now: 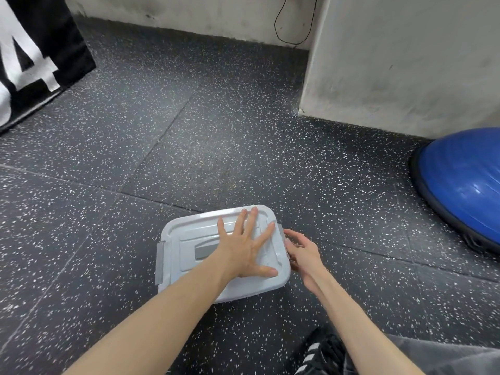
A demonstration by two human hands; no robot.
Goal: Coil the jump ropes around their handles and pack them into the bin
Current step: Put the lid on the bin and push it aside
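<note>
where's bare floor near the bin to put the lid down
Bare floor runs from the bin to the wall, and also left of it. It is tighter on the right: the right hand, then the blue dome.

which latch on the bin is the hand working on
The right-side latch, where the right hand curls its fingers. The left-side latch is untouched; the left hand lies flat on the lid.
</note>
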